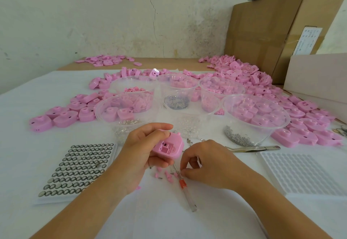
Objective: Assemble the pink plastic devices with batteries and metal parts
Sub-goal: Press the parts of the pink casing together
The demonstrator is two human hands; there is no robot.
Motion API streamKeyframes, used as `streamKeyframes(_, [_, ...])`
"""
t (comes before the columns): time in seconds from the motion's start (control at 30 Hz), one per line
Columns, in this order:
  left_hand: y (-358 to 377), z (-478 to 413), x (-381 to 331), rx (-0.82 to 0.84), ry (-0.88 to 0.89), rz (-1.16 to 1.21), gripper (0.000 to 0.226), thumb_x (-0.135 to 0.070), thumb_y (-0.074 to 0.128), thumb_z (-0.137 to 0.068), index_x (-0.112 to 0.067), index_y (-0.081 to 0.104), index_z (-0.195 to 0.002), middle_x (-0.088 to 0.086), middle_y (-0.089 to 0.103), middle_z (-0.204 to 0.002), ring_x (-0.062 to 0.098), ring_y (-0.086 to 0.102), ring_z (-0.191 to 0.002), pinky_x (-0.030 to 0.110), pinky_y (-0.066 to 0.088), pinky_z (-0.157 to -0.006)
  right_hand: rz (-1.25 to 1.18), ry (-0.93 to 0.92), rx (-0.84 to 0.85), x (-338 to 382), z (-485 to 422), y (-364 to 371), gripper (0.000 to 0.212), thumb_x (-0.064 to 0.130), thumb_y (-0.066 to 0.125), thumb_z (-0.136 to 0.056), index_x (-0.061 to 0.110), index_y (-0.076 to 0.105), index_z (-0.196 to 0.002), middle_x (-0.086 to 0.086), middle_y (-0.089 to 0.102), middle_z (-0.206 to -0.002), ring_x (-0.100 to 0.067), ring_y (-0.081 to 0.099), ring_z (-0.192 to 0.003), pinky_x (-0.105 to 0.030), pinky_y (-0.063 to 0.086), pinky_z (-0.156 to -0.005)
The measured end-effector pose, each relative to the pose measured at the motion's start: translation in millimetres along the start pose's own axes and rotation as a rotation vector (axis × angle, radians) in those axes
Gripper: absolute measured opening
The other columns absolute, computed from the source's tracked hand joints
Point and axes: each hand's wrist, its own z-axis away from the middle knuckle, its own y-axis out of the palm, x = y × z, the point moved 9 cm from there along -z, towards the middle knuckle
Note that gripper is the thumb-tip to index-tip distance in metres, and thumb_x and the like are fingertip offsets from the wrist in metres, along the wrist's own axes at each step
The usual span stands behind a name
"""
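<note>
- We hold the pink device (168,147) above the table (169,220) in our left hand (144,150), fingers curled over its top and thumb under it, with its open compartment tilted towards us.
- Our right hand (208,165) is curled low at the table, thumb and forefinger closed together on what looks like the thin shaft of the screwdriver (185,186). The view is too small to rule out one of the loose bits beside it.
- To do this step well, we keep the device steady and the compartment facing up, lift the tool by its handle end, and avoid scattering the little pink pieces lying around it.
- The battery tray (78,169) sits to the left of our left arm, its rows mostly filled with button cells.
- The front-left bowl (105,115) holds pink housings and smaller pink parts.
- The small middle bowl (176,105) holds dark metal bits.
- The large right bowl (262,126) is full of pink housings.
- The white tray (304,173) on the right looks unfilled.
</note>
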Motion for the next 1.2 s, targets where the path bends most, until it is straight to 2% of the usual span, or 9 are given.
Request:
streamKeyframes(0.13, [2, 0, 3, 0.001, -0.012, -0.025, 0.022, -0.003, 0.052, -0.088, -0.015, 0.069, -0.095, 0.006, 0.067, -0.061, 0.023, 0.055, -0.037, 0.020, 0.043, -0.033, -0.004, 0.006, -0.034, -3, 0, -6, 0.016, 0.022, 0.058, -0.081, 0.031, 0.066, -0.091, 0.013, 0.050, -0.070, -0.004, 0.045, -0.068, -0.023, 0.042, -0.065])
streamKeyframes(0.33, [-4, -1, 0, -0.057, 0.030, -0.126, 0.028, 0.001, 0.057, -0.081, -0.022, 0.068, -0.094, -0.006, 0.057, -0.048, 0.007, 0.042, -0.032, 0.011, 0.026, -0.031, -0.083, -0.051, -0.009, 10, 1, 2, 0.013, 0.039, 0.065, -0.079, 0.037, 0.073, -0.090, 0.010, 0.056, -0.067, -0.006, 0.047, -0.065, -0.020, 0.038, -0.060])
streamKeyframes(0.4, [-5, -2, -1, -0.071, 0.029, -0.134, 0.030, -0.004, 0.067, -0.071, -0.024, 0.068, -0.093, -0.010, 0.053, -0.047, 0.003, 0.042, -0.037, 0.012, 0.025, -0.035, -0.092, -0.066, -0.015, 14, 1, 5, 0.015, 0.039, 0.064, -0.080, 0.039, 0.072, -0.093, 0.009, 0.059, -0.071, -0.006, 0.047, -0.064, -0.020, 0.039, -0.061])
streamKeyframes(0.57, [-10, -3, -1, -0.115, 0.027, -0.099, 0.036, -0.017, 0.058, -0.054, -0.026, 0.070, -0.087, -0.006, 0.053, -0.051, 0.010, 0.047, -0.053, 0.025, 0.026, -0.054, -0.112, -0.068, -0.029, 16, 0, 8, 0.013, 0.030, 0.063, -0.081, 0.033, 0.074, -0.087, 0.010, 0.063, -0.076, -0.005, 0.048, -0.066, -0.024, 0.044, -0.065])
streamKeyframes(0.7, [-6, -3, 0, -0.090, 0.015, -0.066, 0.031, -0.006, 0.066, -0.063, -0.024, 0.069, -0.088, -0.008, 0.053, -0.048, 0.004, 0.050, -0.046, 0.016, 0.035, -0.041, -0.089, -0.084, -0.059, 18, -1, 8, 0.014, 0.028, 0.060, -0.081, 0.031, 0.072, -0.087, 0.008, 0.063, -0.078, -0.007, 0.051, -0.069, -0.028, 0.048, -0.068])
streamKeyframes(0.83, [-7, -2, -1, -0.088, 0.028, 0.013, 0.024, -0.001, 0.052, -0.086, -0.017, 0.068, -0.094, -0.004, 0.056, -0.050, 0.009, 0.036, -0.031, 0.012, 0.023, -0.032, -0.088, -0.103, -0.061, 20, -1, 12, 0.021, 0.039, 0.060, -0.082, 0.041, 0.068, -0.101, 0.014, 0.051, -0.068, -0.004, 0.046, -0.069, -0.019, 0.038, -0.062])
streamKeyframes(0.9, [-2, -1, -2, -0.041, 0.031, 0.085, 0.018, -0.013, 0.061, -0.080, -0.014, 0.068, -0.097, 0.001, 0.062, -0.056, 0.012, 0.042, -0.031, 0.013, 0.030, -0.032, -0.076, -0.097, -0.068, 20, -1, 14, 0.025, 0.043, 0.058, -0.082, 0.043, 0.066, -0.106, 0.017, 0.046, -0.064, -0.002, 0.044, -0.069, -0.018, 0.034, -0.062])
streamKeyframes(1.0, [5, -1, -2, 0.035, 0.034, 0.163, 0.040, -0.032, 0.063, -0.065, -0.012, 0.068, -0.099, 0.010, 0.067, -0.068, 0.019, 0.059, -0.041, 0.018, 0.046, -0.037, -0.020, -0.114, -0.083, 23, -2, 15, 0.028, 0.046, 0.054, -0.084, 0.046, 0.061, -0.111, 0.017, 0.041, -0.063, 0.000, 0.041, -0.063, -0.015, 0.028, -0.057])
streamKeyframes(1.2, [-1, -3, 4, -0.050, 0.062, 0.119, 0.036, -0.031, 0.059, -0.067, -0.012, 0.066, -0.096, 0.007, 0.069, -0.068, 0.021, 0.062, -0.046, 0.022, 0.050, -0.041, 0.006, -0.098, -0.156, 20, -2, 4, 0.020, 0.033, 0.052, -0.089, 0.035, 0.068, -0.101, 0.019, 0.051, -0.081, -0.004, 0.049, -0.081, -0.023, 0.041, -0.066])
